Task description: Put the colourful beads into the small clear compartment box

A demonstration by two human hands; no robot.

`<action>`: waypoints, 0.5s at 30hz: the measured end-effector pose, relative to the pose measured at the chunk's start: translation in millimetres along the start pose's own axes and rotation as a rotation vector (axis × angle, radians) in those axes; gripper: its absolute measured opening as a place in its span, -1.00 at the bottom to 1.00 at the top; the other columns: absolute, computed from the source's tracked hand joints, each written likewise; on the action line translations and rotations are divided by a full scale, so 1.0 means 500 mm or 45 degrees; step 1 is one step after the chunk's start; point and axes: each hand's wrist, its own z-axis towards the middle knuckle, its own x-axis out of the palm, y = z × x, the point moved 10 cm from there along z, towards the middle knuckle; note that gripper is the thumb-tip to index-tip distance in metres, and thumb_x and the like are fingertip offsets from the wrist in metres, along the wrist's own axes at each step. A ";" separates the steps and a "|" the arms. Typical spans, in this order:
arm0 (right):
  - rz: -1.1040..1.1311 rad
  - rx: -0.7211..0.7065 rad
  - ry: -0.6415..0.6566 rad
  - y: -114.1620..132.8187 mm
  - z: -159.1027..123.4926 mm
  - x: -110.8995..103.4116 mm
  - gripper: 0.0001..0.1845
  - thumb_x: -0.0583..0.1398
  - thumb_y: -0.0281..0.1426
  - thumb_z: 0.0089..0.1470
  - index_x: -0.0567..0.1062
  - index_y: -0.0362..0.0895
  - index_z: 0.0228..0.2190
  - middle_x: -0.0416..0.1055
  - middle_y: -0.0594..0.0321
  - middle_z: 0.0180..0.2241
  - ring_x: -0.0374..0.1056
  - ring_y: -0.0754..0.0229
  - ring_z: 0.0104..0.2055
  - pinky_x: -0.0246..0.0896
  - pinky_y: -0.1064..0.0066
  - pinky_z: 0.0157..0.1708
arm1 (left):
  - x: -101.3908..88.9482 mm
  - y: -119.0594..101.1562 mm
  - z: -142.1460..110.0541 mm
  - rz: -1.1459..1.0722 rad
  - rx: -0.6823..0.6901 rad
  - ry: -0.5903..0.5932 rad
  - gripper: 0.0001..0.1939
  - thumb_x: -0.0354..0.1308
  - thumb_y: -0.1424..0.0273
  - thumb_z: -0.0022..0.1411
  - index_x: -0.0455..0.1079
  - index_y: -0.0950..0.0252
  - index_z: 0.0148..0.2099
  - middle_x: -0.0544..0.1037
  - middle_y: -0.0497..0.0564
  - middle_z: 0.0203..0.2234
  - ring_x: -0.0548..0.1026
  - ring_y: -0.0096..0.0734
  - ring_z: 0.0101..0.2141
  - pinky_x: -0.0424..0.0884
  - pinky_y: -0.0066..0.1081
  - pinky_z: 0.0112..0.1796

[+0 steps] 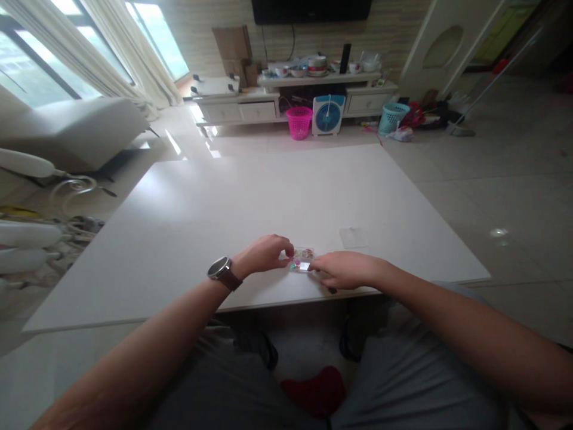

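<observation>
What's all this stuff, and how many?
Rectangular table: 1, white, centre
Small compartment box: 1, clear, on table
Thin square sheet: 1, clear, right of box
Television: 1, black, top
Low cabinet: 1, white, below television
Dishes: several, mixed, cabinet top
Box fan: 1, blue-white, before cabinet
Plastic basket: 1, pink, left of fan
Lattice bin: 1, turquoise, right of fan
Padded sofa: 1, pale, left
Wristwatch: 1, silver-brown, left arm
Left hand: 1, bare, box's left
Right hand: 1, bare, box's right
</observation>
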 end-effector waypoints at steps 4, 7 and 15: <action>0.018 0.000 -0.005 -0.002 0.001 0.002 -0.60 0.12 -0.40 0.01 0.45 -0.13 -0.07 0.51 0.04 -0.12 0.44 0.05 -0.20 0.15 0.39 -0.35 | 0.011 -0.020 -0.001 0.033 0.032 0.023 -0.84 0.16 0.45 0.12 0.53 0.20 -0.24 0.58 -0.03 -0.35 0.48 -0.42 -0.36 0.31 -0.46 -0.30; 0.017 -0.011 -0.009 -0.002 0.003 0.004 -0.60 0.12 -0.40 0.01 0.45 -0.13 -0.07 0.51 0.04 -0.13 0.44 0.05 -0.20 0.15 0.38 -0.35 | 0.014 -0.022 -0.001 0.060 0.027 0.034 -0.82 0.16 0.46 0.10 0.53 0.20 -0.24 0.59 -0.02 -0.35 0.48 -0.40 -0.37 0.31 -0.45 -0.31; -0.007 -0.002 -0.005 -0.002 0.002 0.004 -0.62 0.11 -0.39 0.02 0.45 -0.14 -0.08 0.52 0.04 -0.17 0.44 0.07 -0.26 0.11 0.39 -0.40 | 0.015 -0.022 0.002 0.043 0.032 0.042 -0.80 0.14 0.49 0.05 0.51 0.22 -0.26 0.57 -0.02 -0.37 0.45 -0.42 -0.40 0.30 -0.45 -0.34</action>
